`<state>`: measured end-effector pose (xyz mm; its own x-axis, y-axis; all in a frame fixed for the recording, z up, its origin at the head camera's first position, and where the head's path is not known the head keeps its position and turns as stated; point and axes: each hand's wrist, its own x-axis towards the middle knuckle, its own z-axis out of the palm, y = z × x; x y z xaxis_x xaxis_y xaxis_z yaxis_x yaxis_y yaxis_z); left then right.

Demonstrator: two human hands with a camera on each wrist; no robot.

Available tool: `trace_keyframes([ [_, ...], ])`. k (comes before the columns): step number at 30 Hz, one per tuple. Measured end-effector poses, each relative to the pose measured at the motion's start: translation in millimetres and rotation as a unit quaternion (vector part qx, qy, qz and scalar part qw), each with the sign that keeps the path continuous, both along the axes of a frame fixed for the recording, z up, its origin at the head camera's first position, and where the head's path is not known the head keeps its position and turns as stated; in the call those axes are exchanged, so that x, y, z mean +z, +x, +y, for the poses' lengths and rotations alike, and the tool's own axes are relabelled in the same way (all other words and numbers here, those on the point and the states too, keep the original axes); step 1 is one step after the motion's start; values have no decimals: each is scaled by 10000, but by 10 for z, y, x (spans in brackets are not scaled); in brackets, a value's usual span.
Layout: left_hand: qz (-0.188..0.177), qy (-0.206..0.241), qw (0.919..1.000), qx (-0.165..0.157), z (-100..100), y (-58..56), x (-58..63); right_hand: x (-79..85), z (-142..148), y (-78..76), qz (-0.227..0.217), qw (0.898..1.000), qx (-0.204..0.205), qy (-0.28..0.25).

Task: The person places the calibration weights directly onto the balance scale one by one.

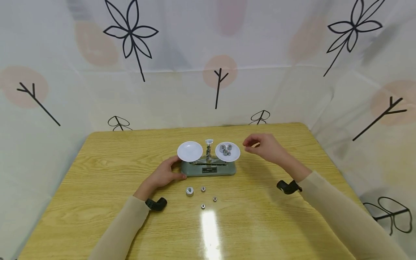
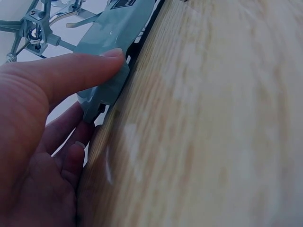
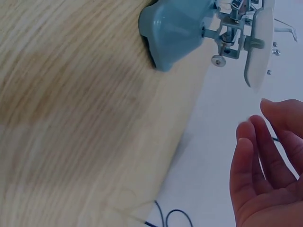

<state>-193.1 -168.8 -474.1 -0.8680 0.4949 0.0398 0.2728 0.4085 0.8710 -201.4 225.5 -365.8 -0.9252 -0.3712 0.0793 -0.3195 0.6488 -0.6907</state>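
A green-grey balance scale (image 1: pixel 208 169) with two white pans stands on the table. My left hand (image 1: pixel 165 172) grips the left end of its base; in the left wrist view the thumb (image 2: pixel 90 71) lies along the front and the fingers reach behind. Several metal weights (image 1: pixel 225 152) stand on the right pan (image 1: pixel 232 157); the left pan (image 1: pixel 190 151) holds nothing. My right hand (image 1: pixel 264 146) hovers just right of the right pan, fingers loosely bent and thumb apart from them, holding nothing. In the right wrist view this hand (image 3: pixel 270 165) is close to the pan edge (image 3: pixel 258 52).
Several loose weights stand on the wooden table (image 1: pixel 113 202) before the scale: a larger one (image 1: pixel 190 191) at the left and smaller ones, such as the nearest (image 1: pixel 203 206). A patterned cloth (image 1: pixel 182 94) hangs behind the table and along both sides.
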Motion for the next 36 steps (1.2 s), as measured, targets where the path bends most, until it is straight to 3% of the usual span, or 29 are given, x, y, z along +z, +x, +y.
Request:
trace_keyframes([
  [18, -9, -57, 10000, 74, 2, 6, -1, -571, -92, 124, -384, 9961, -209, -766],
  [30, -22, -55, 10000, 44, 4, 11, 22, -776, -228, 183, -441, 9879, -193, -1472],
  [36, -1, -32, 10000, 11, 0, 2, 15, -865, -295, 170, -787, 9843, -71, -1581],
])
